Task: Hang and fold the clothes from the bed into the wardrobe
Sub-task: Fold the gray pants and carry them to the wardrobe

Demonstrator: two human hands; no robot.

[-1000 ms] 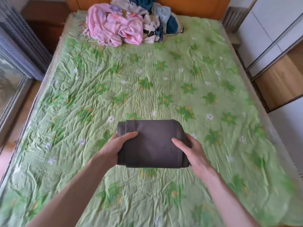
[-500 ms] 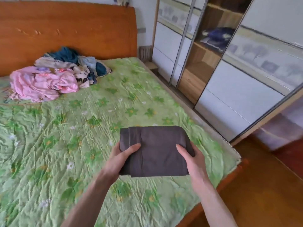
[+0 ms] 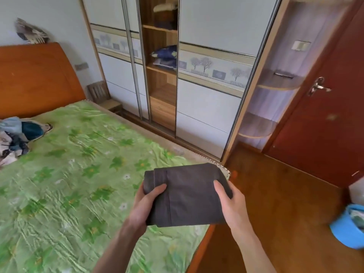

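Turned from the bed (image 3: pixel 59 174) toward the wardrobe (image 3: pixel 161 79), you carry the folded dark garment (image 3: pixel 189 196) over the bed's corner, left hand (image 3: pixel 145 205) and right hand (image 3: pixel 232 205) gripping its ends; shelving it likely comes next.

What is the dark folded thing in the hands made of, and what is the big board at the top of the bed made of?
The folded garment looks like soft, matte woven cloth, dark grey-brown: it bends over at the edges and shows a stitched seam. The exact fibre cannot be told. The headboard looks like orange-brown wood with a smooth, slightly glossy varnish; it could be veneer.
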